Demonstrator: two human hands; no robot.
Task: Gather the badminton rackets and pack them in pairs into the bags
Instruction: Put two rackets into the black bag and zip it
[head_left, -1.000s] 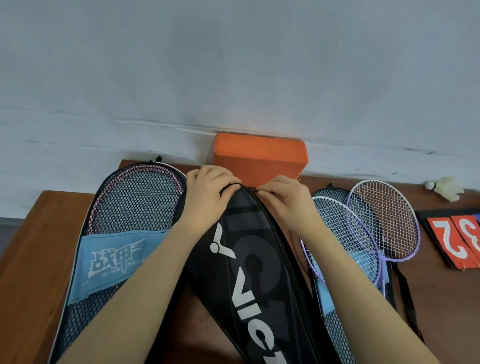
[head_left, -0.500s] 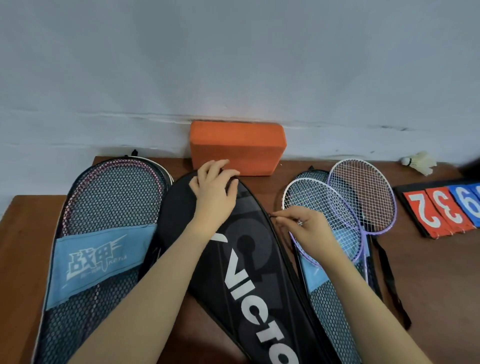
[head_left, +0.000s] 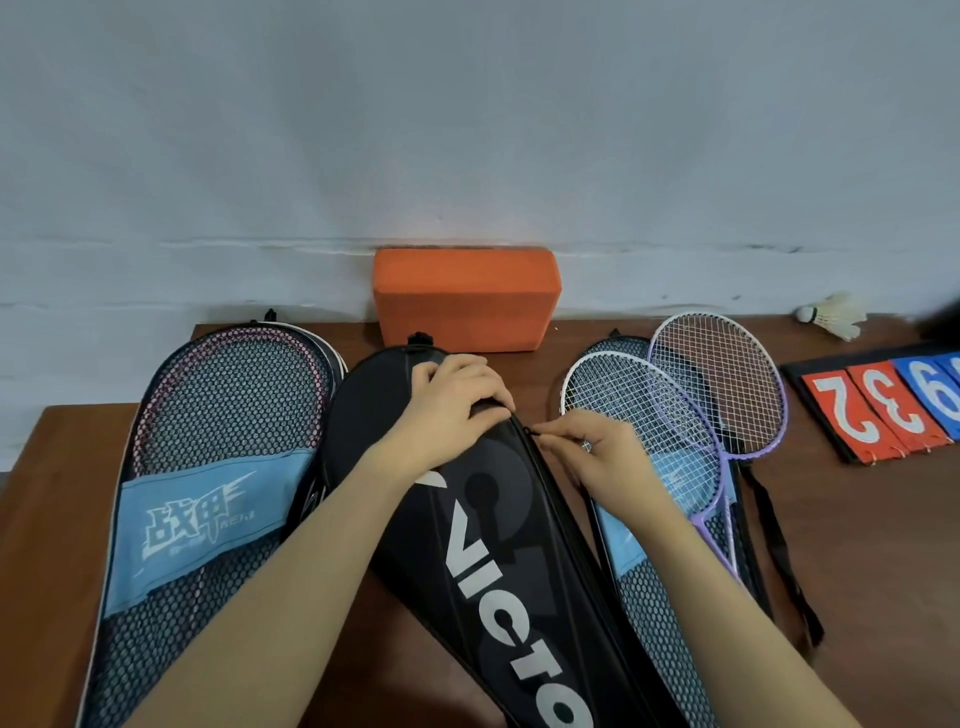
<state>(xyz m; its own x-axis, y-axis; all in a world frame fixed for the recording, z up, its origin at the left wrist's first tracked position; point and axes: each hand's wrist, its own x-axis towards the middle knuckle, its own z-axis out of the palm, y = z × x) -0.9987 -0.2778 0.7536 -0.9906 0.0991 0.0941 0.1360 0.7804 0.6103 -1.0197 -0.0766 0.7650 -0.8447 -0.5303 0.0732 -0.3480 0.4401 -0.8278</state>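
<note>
A black racket bag (head_left: 483, 545) with white lettering lies in the middle of the wooden table (head_left: 878, 545). My left hand (head_left: 452, 410) presses down on its upper part, fingers curled over the right edge. My right hand (head_left: 592, 452) pinches the zipper pull (head_left: 532, 434) on that edge. To the left lies a mesh bag (head_left: 208, 467) with a blue label and a pink-framed racket inside. To the right, a white racket (head_left: 634, 415) and a purple racket (head_left: 722, 395) rest on a second mesh bag (head_left: 660, 623).
An orange foam block (head_left: 465, 299) stands against the wall behind the black bag. A shuttlecock (head_left: 834, 317) lies at the back right. Red and blue number cards (head_left: 883, 410) sit at the right edge. A black strap (head_left: 779, 551) trails beside the right mesh bag.
My right hand first drew the zipper pull down the bag's right edge, away from the top, and has since held about level. My left hand has slid from the top onto the upper right edge.
</note>
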